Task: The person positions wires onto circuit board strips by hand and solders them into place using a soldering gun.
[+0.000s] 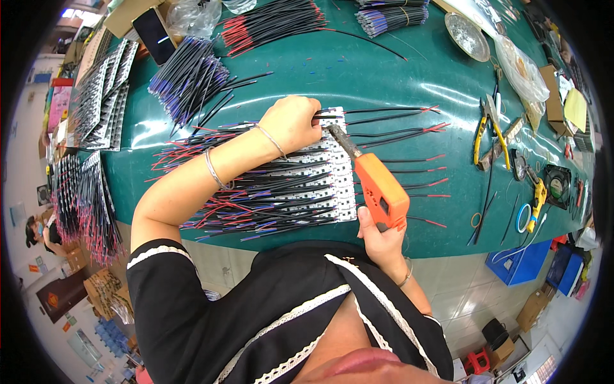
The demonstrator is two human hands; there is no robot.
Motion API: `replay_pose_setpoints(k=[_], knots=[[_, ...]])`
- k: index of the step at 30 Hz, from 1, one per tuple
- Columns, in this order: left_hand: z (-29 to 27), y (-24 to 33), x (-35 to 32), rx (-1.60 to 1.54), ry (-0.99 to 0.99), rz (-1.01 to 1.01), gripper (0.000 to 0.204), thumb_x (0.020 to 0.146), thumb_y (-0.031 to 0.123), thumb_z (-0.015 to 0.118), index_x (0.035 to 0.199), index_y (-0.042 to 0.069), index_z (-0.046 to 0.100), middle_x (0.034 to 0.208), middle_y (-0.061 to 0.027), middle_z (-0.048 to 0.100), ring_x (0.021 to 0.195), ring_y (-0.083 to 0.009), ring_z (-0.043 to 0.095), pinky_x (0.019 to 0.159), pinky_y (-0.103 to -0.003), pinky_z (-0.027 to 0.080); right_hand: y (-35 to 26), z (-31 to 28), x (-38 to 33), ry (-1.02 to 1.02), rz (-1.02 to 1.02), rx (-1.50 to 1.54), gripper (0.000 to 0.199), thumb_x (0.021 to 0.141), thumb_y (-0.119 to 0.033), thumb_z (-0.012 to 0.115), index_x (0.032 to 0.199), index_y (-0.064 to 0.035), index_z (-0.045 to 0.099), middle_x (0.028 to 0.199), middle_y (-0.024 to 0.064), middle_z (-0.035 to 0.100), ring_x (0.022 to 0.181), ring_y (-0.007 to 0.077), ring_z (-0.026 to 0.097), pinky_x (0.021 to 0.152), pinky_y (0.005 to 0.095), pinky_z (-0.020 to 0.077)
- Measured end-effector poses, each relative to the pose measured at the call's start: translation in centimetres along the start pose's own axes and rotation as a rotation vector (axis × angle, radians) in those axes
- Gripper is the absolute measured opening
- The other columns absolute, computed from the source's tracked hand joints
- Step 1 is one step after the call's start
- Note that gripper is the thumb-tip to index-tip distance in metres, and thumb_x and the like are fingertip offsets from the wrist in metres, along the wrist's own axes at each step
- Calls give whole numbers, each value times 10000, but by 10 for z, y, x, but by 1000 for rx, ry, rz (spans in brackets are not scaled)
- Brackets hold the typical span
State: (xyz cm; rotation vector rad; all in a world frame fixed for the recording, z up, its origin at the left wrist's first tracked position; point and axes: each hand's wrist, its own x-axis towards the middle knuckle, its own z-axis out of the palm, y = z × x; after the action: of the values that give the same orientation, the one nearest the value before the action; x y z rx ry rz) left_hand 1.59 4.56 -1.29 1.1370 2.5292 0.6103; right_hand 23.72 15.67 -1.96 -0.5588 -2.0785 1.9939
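My right hand (382,244) grips an orange gun-shaped tool (384,191) with a dark, stained metal nozzle; its exact kind is unclear. The nozzle tip meets or nearly meets the far end of a white strip-like circuit board panel (344,176), close to my left fingers. My left hand (291,127) is closed at that far end, pinching a black wire (329,116); its fingertips are partly hidden. Black wires (268,203) with red and blue ends lie in rows across the panel's left part. More black wires (416,133) with red ends stick out to its right.
Bundles of black wires (188,80) and red-ended wires (272,25) lie farther back, beside a phone (153,37). Stacked panels (105,96) stand at the left. To the right are pliers (480,134), a metal dish (467,37), a plastic bag (521,67) and a small fan (558,182).
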Motion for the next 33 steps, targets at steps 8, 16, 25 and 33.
replay_pose_setpoints(k=[8,16,25,33], knots=[[-3,-2,1,-2,-30,8,169,655,140,564,697,-22,582,633,-207,566,614,-357,567,588,-388,449,-18,-20,6,74,165,248,283,835,-92,510,1050,75,431,542,26,453,381,90,412,371,226,359],[-9,-13,-6,-260,-9,61,207,786,170,555,815,-34,550,705,-179,556,660,-298,547,613,-353,429,-24,-22,23,96,96,398,186,809,-51,553,938,29,447,602,35,494,388,73,449,328,206,374],[-18,-11,0,-178,119,104,140,748,75,576,864,-4,578,781,-140,586,677,-268,574,617,-321,446,-23,-10,28,33,118,269,165,832,-81,525,936,32,464,540,24,472,386,79,444,361,209,384],[-9,-9,-1,28,91,77,126,726,125,582,766,6,597,730,-143,565,677,-323,558,626,-380,446,-16,-6,29,-6,114,233,146,819,-60,548,914,11,464,618,23,497,409,67,456,358,202,388]])
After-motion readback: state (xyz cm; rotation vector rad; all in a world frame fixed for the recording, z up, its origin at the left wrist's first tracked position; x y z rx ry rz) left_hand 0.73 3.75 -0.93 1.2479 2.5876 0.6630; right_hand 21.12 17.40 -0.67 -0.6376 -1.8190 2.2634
